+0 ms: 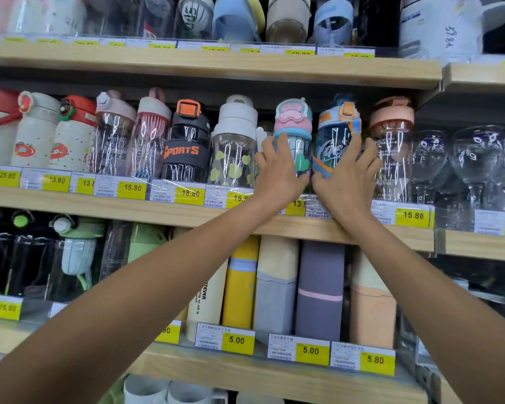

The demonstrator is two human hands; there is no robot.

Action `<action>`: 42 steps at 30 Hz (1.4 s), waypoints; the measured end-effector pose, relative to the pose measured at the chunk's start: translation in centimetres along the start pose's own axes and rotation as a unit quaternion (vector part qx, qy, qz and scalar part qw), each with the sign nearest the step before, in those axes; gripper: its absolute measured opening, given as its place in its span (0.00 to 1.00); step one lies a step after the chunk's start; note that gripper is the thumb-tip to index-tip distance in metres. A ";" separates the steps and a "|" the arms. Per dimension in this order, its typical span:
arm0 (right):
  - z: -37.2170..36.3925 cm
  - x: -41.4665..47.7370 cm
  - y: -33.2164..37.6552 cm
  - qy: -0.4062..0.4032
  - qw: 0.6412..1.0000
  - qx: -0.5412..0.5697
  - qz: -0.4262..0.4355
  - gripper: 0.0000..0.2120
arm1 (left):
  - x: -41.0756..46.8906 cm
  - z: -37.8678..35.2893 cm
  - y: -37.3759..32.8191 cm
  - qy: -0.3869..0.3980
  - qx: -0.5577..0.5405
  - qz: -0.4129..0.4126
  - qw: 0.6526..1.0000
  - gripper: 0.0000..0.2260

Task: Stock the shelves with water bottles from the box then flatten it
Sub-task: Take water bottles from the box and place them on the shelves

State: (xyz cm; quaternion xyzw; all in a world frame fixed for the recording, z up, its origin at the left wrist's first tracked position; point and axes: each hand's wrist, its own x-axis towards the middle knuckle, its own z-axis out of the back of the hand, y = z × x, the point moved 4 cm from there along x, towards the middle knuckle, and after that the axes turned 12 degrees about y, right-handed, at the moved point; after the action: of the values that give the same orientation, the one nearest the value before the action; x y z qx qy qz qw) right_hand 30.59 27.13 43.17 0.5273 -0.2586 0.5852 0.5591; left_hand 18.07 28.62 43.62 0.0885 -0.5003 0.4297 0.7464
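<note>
My left hand (277, 170) lies flat against the lower left front of a water bottle with a pink and teal lid (294, 123). The fingers point up and the thumb reaches across the bottle's base. My right hand (347, 173) presses in the same way on the blue bottle with an orange clasp (334, 135) right beside it, fingers spread and fairly straight. Both bottles stand upright on the middle wooden shelf (318, 228), side by side in the row. No box is in view.
A clear bottle with a white lid (236, 147) stands left of my hands and a peach-lidded one (391, 141) to the right. Stemmed glasses (475, 158) fill the far right. Price tags (413, 215) line each shelf edge. Shelves above and below are packed with bottles.
</note>
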 end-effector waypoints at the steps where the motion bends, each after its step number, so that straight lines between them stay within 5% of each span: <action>1: 0.0 0.0 0.0 0.002 1.000 0.002 0.007 0.43 | 0.0 0.0 0.0 0.000 0.001 0.000 1.000 0.37; 24: -0.1 -0.4 -0.3 0.006 0.999 -0.016 0.036 0.39 | -0.3 0.0 0.1 -0.002 0.011 0.002 1.000 0.38; 42: 2.3 -4.2 -0.2 0.132 0.991 0.016 0.031 0.19 | -4.7 1.6 -0.8 0.052 -0.018 0.046 0.997 0.31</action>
State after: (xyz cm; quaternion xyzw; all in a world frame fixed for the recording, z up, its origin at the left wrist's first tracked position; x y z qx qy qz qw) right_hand 30.79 23.51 40.07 0.4456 -0.1896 0.6710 0.5615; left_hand 16.97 24.68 40.76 0.0293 -0.4718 0.4586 0.7525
